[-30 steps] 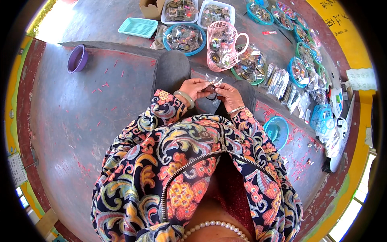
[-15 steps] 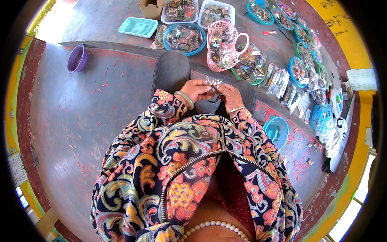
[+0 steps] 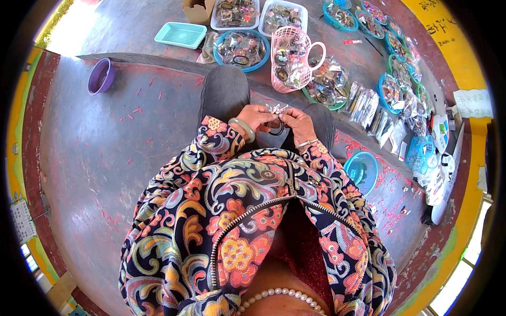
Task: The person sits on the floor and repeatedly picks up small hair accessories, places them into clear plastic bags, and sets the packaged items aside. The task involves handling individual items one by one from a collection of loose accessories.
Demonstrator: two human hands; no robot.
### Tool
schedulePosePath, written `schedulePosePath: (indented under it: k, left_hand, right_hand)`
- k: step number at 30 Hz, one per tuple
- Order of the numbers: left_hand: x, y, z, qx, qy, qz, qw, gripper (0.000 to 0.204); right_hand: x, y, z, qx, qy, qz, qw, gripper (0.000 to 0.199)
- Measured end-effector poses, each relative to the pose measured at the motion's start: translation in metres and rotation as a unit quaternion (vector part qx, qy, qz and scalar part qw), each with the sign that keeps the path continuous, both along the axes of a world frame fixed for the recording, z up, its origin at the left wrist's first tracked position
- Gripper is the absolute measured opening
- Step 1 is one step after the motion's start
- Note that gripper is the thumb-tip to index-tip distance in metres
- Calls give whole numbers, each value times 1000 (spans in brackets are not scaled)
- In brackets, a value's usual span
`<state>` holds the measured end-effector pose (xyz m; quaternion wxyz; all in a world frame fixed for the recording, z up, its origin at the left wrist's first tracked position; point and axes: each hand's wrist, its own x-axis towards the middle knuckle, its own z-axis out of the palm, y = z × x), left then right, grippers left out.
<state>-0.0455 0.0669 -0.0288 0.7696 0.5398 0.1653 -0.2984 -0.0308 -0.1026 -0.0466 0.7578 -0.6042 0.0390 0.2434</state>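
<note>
My left hand point(image 3: 258, 117) and my right hand point(image 3: 298, 122) meet over my lap, between my grey-trousered knees point(image 3: 224, 92). Both pinch a small clear plastic packet point(image 3: 276, 108) held between the fingertips. A dark ring-shaped piece point(image 3: 278, 129) hangs just under the hands; which hand carries it I cannot tell. A pale green bangle sits on my left wrist and a thin bracelet on my right. My patterned jacket sleeves cover both forearms.
A pink basket with a handle point(image 3: 291, 59), full of small packets, stands just beyond my knees. Blue round baskets point(image 3: 241, 48), white trays point(image 3: 234, 12) and more baskets arc to the right. An empty teal bowl point(image 3: 362, 171) lies right, a purple bowl point(image 3: 100, 76) far left.
The hands have stayed together over the lap with only small finger movements on the packet. Nothing else has shifted.
</note>
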Motion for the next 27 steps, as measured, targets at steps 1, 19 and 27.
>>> schedulePosePath:
  k: [1, 19, 27]
  left_hand:
    - [0, -1, 1, 5, 5, 3, 1000, 19]
    - [2, -1, -7, 28, -15, 26, 999, 17]
    - [4, -1, 2, -34, 15, 166, 985, 16]
  right_hand:
    - [-1, 1, 2, 3, 8, -6, 1000, 5]
    - [2, -3, -11, 23, 27, 19, 999, 11]
    - [-2, -4, 10, 71, 132, 12, 989, 32]
